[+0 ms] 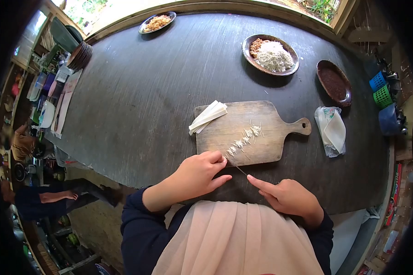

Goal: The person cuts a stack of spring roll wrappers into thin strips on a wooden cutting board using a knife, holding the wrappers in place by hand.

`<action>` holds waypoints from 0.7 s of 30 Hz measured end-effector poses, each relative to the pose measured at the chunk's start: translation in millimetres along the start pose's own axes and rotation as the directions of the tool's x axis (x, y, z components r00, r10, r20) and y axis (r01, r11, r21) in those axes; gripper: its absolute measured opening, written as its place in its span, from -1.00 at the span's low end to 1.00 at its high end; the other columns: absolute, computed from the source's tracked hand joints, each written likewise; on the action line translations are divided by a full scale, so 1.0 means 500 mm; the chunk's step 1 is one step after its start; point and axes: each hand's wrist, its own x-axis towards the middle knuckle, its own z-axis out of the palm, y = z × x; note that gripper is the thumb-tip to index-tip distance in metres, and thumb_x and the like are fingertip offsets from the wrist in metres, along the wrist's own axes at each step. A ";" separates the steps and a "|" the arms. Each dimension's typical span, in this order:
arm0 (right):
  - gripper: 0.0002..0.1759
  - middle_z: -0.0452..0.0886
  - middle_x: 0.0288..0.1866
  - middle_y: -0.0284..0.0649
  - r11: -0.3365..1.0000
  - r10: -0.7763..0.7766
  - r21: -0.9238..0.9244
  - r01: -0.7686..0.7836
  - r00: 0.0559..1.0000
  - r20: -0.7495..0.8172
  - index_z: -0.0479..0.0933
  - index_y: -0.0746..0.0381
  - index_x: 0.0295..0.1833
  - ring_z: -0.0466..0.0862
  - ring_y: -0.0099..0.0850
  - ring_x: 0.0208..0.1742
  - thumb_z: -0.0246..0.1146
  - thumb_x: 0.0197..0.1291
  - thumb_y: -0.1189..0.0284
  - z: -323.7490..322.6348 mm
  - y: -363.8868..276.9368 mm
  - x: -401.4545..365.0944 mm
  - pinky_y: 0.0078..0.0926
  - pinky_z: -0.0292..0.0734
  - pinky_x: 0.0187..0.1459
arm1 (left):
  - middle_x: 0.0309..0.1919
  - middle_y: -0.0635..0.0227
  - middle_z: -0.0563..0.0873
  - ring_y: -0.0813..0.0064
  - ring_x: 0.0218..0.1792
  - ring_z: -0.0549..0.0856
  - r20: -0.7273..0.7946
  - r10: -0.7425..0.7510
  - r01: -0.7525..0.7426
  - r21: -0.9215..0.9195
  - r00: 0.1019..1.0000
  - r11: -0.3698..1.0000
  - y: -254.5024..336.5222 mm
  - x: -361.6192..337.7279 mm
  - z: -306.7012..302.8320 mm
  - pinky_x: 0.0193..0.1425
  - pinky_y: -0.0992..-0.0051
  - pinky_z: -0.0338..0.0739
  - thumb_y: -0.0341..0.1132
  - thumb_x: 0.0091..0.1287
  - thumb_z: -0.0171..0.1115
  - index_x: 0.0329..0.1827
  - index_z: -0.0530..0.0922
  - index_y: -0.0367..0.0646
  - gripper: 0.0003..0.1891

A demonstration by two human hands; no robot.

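Note:
A wooden cutting board [266, 120] with a handle lies in front of me. My left hand [199, 172] is at its near edge, fingers bent and pressed on a white strip that they mostly hide. My right hand [289, 195] holds a knife [241, 170], index finger stretched along it; the handle is hidden in the palm. The thin blade points at my left fingertips. Small heaps of fine white shreds [247, 137] run diagonally over the board. A stack of long white strips [209, 117] rests on its far left corner.
Beyond the board stands a plate [291, 71] of white shreds and a brown food. An oval dish [329, 87] of dark red paste and a plastic-wrapped white piece [331, 130] lie right. Another plate [144, 28] is far back. A person [46, 198] is at left.

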 end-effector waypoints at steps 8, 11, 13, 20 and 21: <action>-0.35 0.50 -0.65 -0.07 1.000 0.013 0.014 -0.013 1.000 0.013 0.38 -0.02 0.52 0.51 -0.11 -0.68 0.27 0.32 0.46 -0.001 0.000 0.006 -0.21 0.42 -0.57 | -0.13 0.24 0.66 0.25 -0.14 0.70 0.016 0.020 -0.020 -0.020 1.000 1.000 -0.004 -0.002 -0.002 -0.06 0.38 0.65 -0.14 0.37 0.37 -0.04 0.66 -0.30 -0.65; -0.31 0.50 -0.68 -0.08 1.000 -0.001 0.031 0.000 1.000 0.024 0.30 -0.03 0.57 0.55 -0.10 -0.68 0.22 0.32 0.45 0.000 0.002 0.009 -0.16 0.48 -0.55 | -0.14 0.24 0.66 0.25 -0.13 0.70 0.028 0.014 -0.014 -0.015 1.000 1.000 -0.003 -0.002 -0.002 -0.05 0.38 0.65 -0.13 0.37 0.37 -0.04 0.66 -0.31 -0.64; -0.32 0.49 -0.67 -0.06 0.999 -0.006 0.048 0.006 1.000 0.001 0.31 -0.05 0.56 0.54 -0.09 -0.68 0.21 0.33 0.45 0.007 0.005 0.013 -0.14 0.47 -0.55 | -0.14 0.23 0.65 0.25 -0.13 0.70 0.027 0.027 -0.026 -0.005 0.999 1.000 -0.003 -0.002 -0.001 -0.05 0.38 0.65 -0.12 0.37 0.36 -0.04 0.66 -0.31 -0.63; -0.36 0.48 -0.67 -0.03 0.998 0.014 0.059 -0.013 1.000 -0.026 0.33 -0.07 0.55 0.52 -0.06 -0.68 0.20 0.36 0.44 0.017 0.007 0.024 -0.12 0.46 -0.54 | -0.14 0.24 0.65 0.25 -0.12 0.69 0.037 0.026 -0.027 0.007 0.999 1.000 -0.002 -0.003 -0.001 -0.04 0.38 0.64 -0.11 0.38 0.36 -0.04 0.66 -0.32 -0.62; -0.36 0.48 -0.68 -0.03 0.997 0.018 0.079 -0.018 1.000 -0.003 0.33 -0.06 0.55 0.52 -0.06 -0.68 0.20 0.35 0.44 0.012 0.008 0.020 -0.13 0.46 -0.54 | -0.15 0.24 0.63 0.27 -0.12 0.68 0.030 0.039 -0.039 0.008 0.999 0.999 -0.004 -0.003 0.000 -0.05 0.38 0.64 -0.08 0.39 0.32 -0.05 0.65 -0.33 -0.59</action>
